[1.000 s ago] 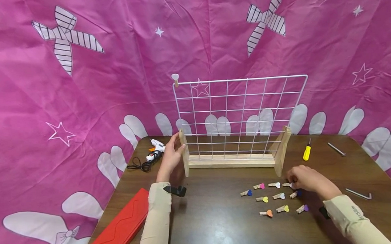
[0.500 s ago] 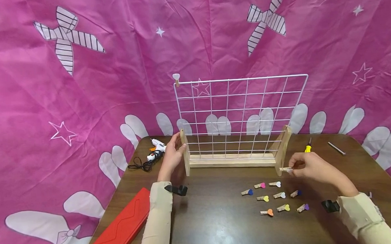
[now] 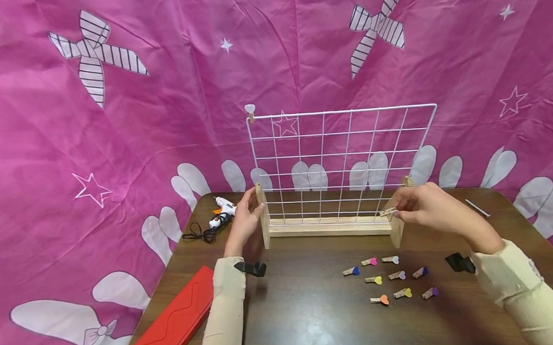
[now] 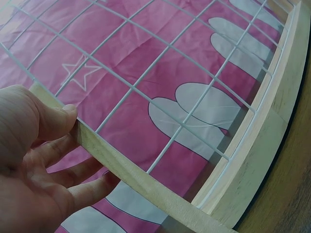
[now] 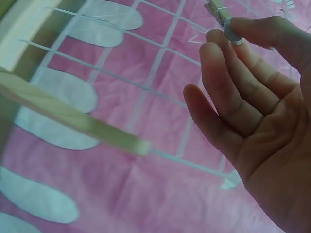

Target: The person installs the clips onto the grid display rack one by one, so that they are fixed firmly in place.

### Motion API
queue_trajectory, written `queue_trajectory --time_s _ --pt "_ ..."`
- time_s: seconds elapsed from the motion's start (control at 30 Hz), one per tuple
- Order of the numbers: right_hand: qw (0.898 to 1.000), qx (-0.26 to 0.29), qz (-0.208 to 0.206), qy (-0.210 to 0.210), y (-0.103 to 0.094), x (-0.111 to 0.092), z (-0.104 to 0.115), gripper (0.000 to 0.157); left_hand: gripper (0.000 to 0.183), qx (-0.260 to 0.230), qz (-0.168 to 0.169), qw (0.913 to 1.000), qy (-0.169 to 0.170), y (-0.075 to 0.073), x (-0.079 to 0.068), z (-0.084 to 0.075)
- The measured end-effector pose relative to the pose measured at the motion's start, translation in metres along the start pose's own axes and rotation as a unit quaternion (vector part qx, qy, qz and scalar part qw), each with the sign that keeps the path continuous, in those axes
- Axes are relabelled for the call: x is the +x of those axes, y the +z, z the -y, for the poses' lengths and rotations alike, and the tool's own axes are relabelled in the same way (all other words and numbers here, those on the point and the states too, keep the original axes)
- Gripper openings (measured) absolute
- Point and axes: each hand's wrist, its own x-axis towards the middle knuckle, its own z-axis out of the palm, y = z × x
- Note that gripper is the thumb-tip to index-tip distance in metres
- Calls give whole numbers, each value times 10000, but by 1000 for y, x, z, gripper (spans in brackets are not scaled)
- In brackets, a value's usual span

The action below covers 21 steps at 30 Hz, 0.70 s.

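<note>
A white wire grid (image 3: 338, 111) stands upright in a wooden stand (image 3: 330, 232). My left hand (image 3: 245, 221) grips the stand's left side piece (image 4: 127, 167), thumb on the near face and fingers behind. Between thumb and fingertips, my right hand (image 3: 433, 209) pinches a small wooden clothespin (image 5: 221, 13) with a whitish heart, in front of the grid's lower right part. Another clothespin with a white heart (image 3: 250, 112) is clipped at the grid's top left corner. Several heart clothespins lie on the table, among them a pink (image 3: 369, 261), an orange (image 3: 380, 300) and a purple one (image 3: 430, 293).
A white glue gun (image 3: 225, 206) with a black cord lies at the back left. The long red box (image 3: 172, 321) is beside my left sleeve. A metal rod (image 3: 478, 208) lies at the back right. A pink curtain (image 3: 171, 94) hangs behind the table (image 3: 306, 315).
My right hand has picked up a whitish-heart clothespin from the back row and carried it up and left to the grid. The left hand has kept its grip on the stand.
</note>
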Motion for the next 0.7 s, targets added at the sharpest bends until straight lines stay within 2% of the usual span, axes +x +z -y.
queue_trajectory --time_s 0.13,0.23,0.37,0.47,0.63,0.7 --pt "9993 -186 -18 -331 -13 17 12 22 50 75 22 9999 -84 -1 -1 0" --pt "9970 -389 -103 -657 -24 32 24 23 50 28 84 10000 -24 -3 -1 0" --pt "9929 -608 -232 -1001 -37 52 41 23 50 44 190 9998 64 -4 -7 -19" --pt "9915 -608 -285 -1110 -44 64 54 20 50 64 209 9997 81 -4 -12 -31" --pt "9897 -537 -467 -1240 -49 83 71 16 50 44 201 9997 106 -4 -11 -31" --pt "9884 -532 -522 -1323 -51 92 78 13 50 29 181 9998 117 -4 -8 -23"
